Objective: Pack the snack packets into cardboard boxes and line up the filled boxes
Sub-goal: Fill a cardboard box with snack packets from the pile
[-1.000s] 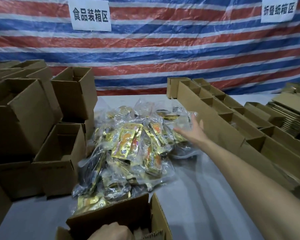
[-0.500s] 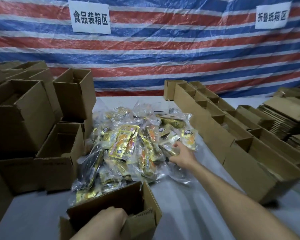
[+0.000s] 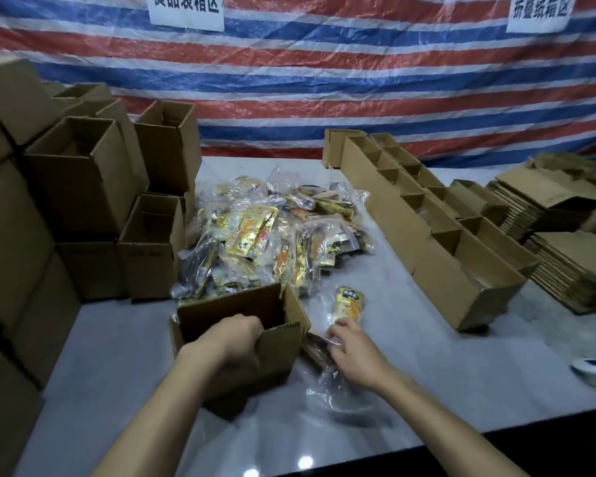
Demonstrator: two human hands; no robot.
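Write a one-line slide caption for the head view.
Left hand grips an open cardboard box by its rim while the right hand holds a bagged snack packet beside it, near the pile.

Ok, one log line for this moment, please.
stage: packing | left hand: grips box rim | right hand: holds snack packet beside box | packet pile: behind box

Striped tarp (image 3: 324, 80) backdrop, white sign (image 3: 186, 12), grey table (image 3: 117, 356)
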